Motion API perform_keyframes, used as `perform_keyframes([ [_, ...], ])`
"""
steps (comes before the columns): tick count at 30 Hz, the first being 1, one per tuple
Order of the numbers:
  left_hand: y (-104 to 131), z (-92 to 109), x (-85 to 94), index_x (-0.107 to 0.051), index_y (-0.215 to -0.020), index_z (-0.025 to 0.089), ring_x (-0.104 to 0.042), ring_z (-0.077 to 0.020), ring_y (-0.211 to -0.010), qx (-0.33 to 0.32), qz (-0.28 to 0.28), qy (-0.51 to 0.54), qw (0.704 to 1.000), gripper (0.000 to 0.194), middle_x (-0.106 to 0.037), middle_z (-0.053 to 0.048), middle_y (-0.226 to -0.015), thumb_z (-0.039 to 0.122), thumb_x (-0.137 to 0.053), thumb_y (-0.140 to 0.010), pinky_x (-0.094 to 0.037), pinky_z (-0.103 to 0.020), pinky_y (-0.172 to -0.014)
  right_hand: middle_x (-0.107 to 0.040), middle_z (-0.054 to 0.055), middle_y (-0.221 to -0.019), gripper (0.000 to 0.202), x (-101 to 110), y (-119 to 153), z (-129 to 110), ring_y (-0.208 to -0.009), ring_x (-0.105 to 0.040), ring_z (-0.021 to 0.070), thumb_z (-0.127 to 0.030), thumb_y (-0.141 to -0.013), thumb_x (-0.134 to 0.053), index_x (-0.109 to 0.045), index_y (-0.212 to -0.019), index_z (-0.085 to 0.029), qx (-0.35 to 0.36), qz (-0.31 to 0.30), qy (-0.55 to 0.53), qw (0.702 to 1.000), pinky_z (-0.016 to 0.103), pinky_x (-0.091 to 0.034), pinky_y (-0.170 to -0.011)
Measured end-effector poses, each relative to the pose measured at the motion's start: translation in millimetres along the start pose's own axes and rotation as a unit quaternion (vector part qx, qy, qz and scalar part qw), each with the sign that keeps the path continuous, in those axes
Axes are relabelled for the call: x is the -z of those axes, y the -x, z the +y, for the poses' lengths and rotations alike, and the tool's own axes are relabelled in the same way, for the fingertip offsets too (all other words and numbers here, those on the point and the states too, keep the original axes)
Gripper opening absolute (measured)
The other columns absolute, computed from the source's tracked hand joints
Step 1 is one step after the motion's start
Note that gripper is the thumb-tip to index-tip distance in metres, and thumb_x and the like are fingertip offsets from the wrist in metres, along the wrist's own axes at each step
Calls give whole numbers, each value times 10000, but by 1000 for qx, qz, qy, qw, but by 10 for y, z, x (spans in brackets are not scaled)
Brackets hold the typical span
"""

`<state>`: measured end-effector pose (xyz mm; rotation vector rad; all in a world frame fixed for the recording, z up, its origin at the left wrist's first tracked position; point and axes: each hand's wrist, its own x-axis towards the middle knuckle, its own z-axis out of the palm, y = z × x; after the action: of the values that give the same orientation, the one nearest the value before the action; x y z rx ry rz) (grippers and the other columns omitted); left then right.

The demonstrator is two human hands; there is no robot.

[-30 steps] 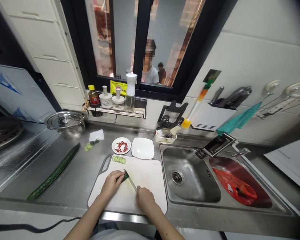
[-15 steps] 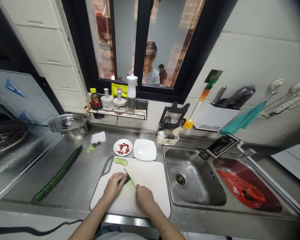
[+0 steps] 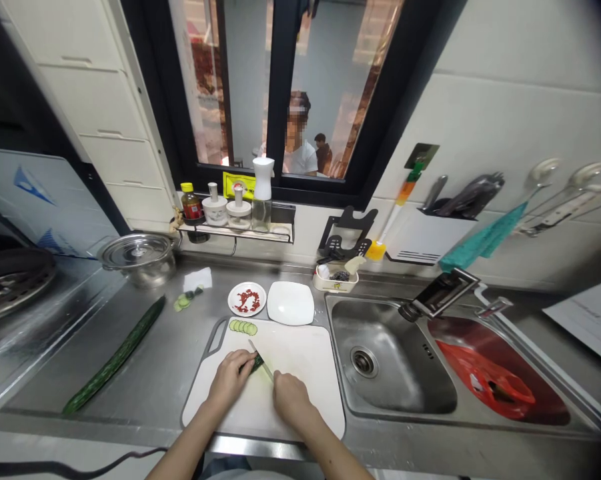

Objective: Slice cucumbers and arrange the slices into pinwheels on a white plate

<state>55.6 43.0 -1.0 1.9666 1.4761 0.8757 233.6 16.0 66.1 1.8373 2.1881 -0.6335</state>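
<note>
A piece of cucumber [image 3: 256, 363] lies on the white cutting board [image 3: 300, 353], mostly covered by my left hand [image 3: 231, 379], whose fingers are closed on it. My right hand [image 3: 291, 395] grips a knife [image 3: 265, 367]; its handle is hidden in the fist. The blade slants up and left across the board, against the cucumber piece. Several cucumber slices [image 3: 243, 327] overlap in a row at the board's upper left. Behind the board stand a white plate with red chopped bits [image 3: 233, 307] and a square white plate [image 3: 291, 303].
A whole cucumber [image 3: 115, 357] lies on the counter at left, near scraps [image 3: 184, 301] and a lidded steel pot [image 3: 143, 257]. To the right is a steel sink [image 3: 405, 373] holding a red plastic bag [image 3: 500, 390] in its right basin. A person [image 3: 300, 143] shows in the window.
The camera view has shifted slightly, so everything sits a little lower in the picture. My hands, the knife and the cucumber piece keep nearly the same places on the board.
</note>
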Motion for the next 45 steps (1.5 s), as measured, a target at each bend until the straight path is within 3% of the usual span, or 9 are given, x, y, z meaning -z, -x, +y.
perform_keyframes([
  [18,5,24,14,-715,-1026,238,-617,-240,-974,8,0,12,1000,332,-701,-84,-1021,392,-440,-922,-487,-396,-887,-694,177,-1015,385,14,150,35,-983,-664,261,-28,-855,-359,-609,-1140,-98,-10,-17,13,1000,328,-487,-797],
  [35,0,-13,-6,-720,-1007,244,-631,-224,-963,-1,8,-9,1000,313,-711,-70,-1017,388,-456,-921,-493,-369,-874,-692,167,-1040,395,126,15,-59,-993,-663,257,-6,-841,-342,-613,-1115,-91,8,-9,14,1000,347,-509,-813],
  [45,3,-8,-3,-720,-1011,237,-626,-223,-1005,12,10,-2,1000,327,-709,-67,-1053,401,-450,-925,-482,-375,-913,-689,186,-1033,371,113,216,70,-994,-662,270,-27,-847,-376,-614,-1126,-86,-4,-31,13,999,352,-502,-823],
])
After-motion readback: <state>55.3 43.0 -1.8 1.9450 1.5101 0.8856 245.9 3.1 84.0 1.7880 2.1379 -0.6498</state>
